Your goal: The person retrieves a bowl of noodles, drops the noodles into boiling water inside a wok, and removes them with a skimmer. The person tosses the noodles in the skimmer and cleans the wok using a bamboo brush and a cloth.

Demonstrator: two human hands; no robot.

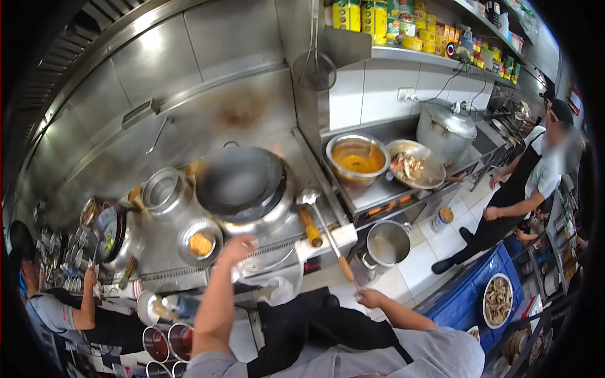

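Ladle (326, 228) lies across range (154, 247) right of wok (236, 179), metal head toward right edge, wooden handle (345, 268) overhanging front right corner. Right hand (373, 298) at handle end, fingers curled; too small to tell if they pinch it. Left hand (237, 250) over front edge, between wok and bowl (183, 243) of yellow food (201, 244), fingers bent, nothing visible in them, cannot tell whether spread or pressed together.

Handling: ladle likely stiff, fairly light but head-heavy, maybe greasy; grab wooden handle, metal could be hot. Wok probably heavy, rigid; take by loop handle (231, 144) at rear rim, with cloth
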